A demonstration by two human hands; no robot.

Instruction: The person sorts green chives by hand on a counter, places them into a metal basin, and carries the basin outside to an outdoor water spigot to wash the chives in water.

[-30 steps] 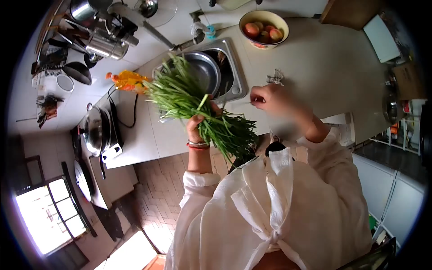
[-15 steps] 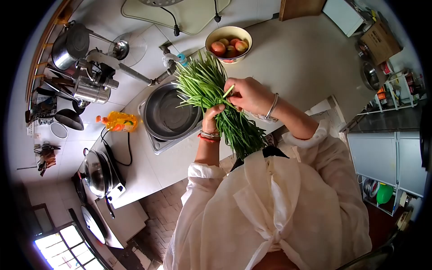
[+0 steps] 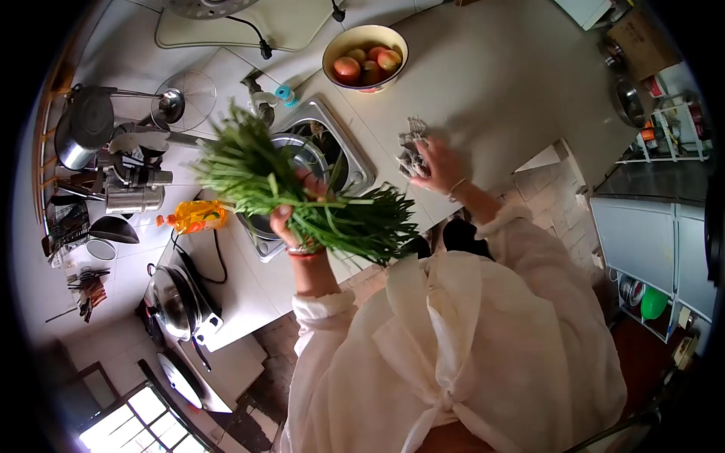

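Observation:
My left hand [image 3: 293, 210] is wrapped around a thick bunch of garlic chives [image 3: 332, 219], holding it over the sink [image 3: 361, 162] edge. Pale stem ends point up to the left, and dark leaf tips hang toward my body. My right hand [image 3: 444, 167] rests on a crumpled patterned cloth [image 3: 412, 143] on the countertop, right of the sink. Its fingers are slightly blurred and lie along the cloth's edge. Part of a metal basin [image 3: 302, 151] shows in the sink behind the chives.
A bowl of tomatoes [image 3: 332, 64] stands at the back of the counter [image 3: 483, 68]. An orange detergent bottle [image 3: 198, 217] is left of the sink, near a lidded wok [image 3: 172, 302] on a cooker. Pots and ladles hang on the left wall.
My left hand has swung the chives left and tilted them. My right hand has left the bunch and come down on the cloth, which has shifted. More of the sink's right side shows.

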